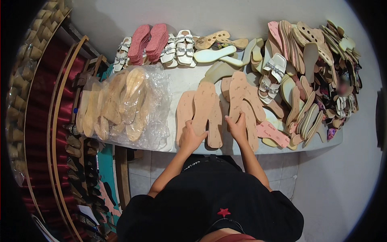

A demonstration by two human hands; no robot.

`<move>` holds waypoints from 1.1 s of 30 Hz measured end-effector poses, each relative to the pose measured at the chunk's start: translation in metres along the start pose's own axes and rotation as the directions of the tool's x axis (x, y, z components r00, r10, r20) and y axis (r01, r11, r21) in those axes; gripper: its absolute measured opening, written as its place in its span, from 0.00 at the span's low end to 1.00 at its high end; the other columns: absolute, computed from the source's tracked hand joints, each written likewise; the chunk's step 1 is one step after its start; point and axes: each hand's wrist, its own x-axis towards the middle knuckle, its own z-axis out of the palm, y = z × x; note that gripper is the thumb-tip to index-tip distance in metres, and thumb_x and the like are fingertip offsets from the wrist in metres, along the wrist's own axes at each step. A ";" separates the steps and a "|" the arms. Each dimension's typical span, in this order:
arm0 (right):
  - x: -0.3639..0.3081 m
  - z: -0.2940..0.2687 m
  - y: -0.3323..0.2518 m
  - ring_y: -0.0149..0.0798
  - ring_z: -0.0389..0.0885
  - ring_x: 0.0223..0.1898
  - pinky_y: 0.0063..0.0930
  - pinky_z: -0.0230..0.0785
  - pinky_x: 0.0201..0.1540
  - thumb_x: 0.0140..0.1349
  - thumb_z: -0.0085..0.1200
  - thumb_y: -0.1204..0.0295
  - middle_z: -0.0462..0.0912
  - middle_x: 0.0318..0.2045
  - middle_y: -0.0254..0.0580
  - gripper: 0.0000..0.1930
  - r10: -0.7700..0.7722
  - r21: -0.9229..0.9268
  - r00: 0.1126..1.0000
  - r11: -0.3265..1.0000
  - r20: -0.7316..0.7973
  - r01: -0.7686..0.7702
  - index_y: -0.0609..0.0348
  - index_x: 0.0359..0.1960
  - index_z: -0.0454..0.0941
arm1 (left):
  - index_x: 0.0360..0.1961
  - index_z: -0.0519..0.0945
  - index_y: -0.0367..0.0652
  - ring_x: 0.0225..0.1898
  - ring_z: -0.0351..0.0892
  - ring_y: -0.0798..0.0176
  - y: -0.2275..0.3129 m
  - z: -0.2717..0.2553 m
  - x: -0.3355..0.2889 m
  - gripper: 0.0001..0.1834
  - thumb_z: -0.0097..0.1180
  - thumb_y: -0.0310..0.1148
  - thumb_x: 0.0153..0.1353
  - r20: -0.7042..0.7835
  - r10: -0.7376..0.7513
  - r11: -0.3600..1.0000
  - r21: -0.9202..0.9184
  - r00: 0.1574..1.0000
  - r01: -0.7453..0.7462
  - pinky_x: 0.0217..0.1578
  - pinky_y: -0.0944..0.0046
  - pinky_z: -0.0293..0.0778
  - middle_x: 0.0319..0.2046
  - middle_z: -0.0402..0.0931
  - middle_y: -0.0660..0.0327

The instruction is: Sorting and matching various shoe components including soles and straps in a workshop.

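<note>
My left hand (192, 136) is closed round the heel end of a tan shoe insole (204, 105), thumb along its right side. My right hand (237, 126) grips a second tan insole (237, 93) near its lower end. Both insoles point away from me, side by side, over other tan insoles on the table. One wide insole (182, 121) lies just left of the held one, and a patterned insole (215, 125) lies beneath it. To the right, more patterned insoles (252, 133) show partly under my right hand.
A clear plastic bag (155, 101) of wooden-coloured soles covers the table's left part. Red insole stacks (157, 42) and white sandals (185, 47) line the back. Heaped soles (300, 90) and a white sandal pair (272, 76) crowd the right. A pink insole (273, 134) lies near the front edge.
</note>
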 end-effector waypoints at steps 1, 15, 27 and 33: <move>-0.001 -0.003 0.003 0.51 0.68 0.44 0.37 0.61 0.47 0.45 0.60 0.62 0.68 0.41 0.59 0.31 0.005 -0.002 1.000 1.000 0.000 -0.005 0.73 0.45 0.60 | 0.45 0.57 0.33 0.39 0.73 0.42 -0.001 0.007 -0.001 0.38 0.62 0.45 0.41 -0.025 0.082 0.996 0.037 0.996 -0.081 0.39 0.54 0.68 0.35 0.71 0.41; -0.013 -0.015 -0.002 0.29 0.71 0.28 0.23 0.66 0.31 0.53 0.52 0.66 0.73 0.29 0.41 0.20 0.296 0.243 0.913 0.898 0.282 -0.367 0.64 0.43 0.63 | 0.38 0.61 0.29 0.39 0.70 0.45 0.025 0.031 -0.015 0.36 0.58 0.52 0.44 0.088 0.153 0.969 0.184 0.984 -0.167 0.38 0.53 0.68 0.35 0.66 0.44; -0.038 0.007 -0.005 0.40 0.58 0.58 0.42 0.48 0.58 0.60 0.40 0.61 0.67 0.52 0.44 0.13 0.350 0.583 0.827 0.589 0.440 -0.560 0.54 0.42 0.62 | 0.62 0.36 0.33 0.65 0.24 0.53 -0.041 0.065 0.003 0.33 0.20 0.48 0.65 0.260 0.393 0.796 -0.576 0.882 -0.185 0.62 0.62 0.27 0.64 0.29 0.48; -0.044 0.023 0.012 0.32 0.64 0.45 0.28 0.54 0.52 0.61 0.38 0.62 0.67 0.41 0.41 0.15 0.236 0.739 0.887 0.492 0.397 -0.461 0.61 0.42 0.61 | 0.61 0.24 0.40 0.65 0.17 0.60 -0.055 0.085 0.006 0.39 0.13 0.58 0.61 0.333 0.446 0.692 -0.717 0.831 -0.084 0.61 0.62 0.21 0.64 0.20 0.55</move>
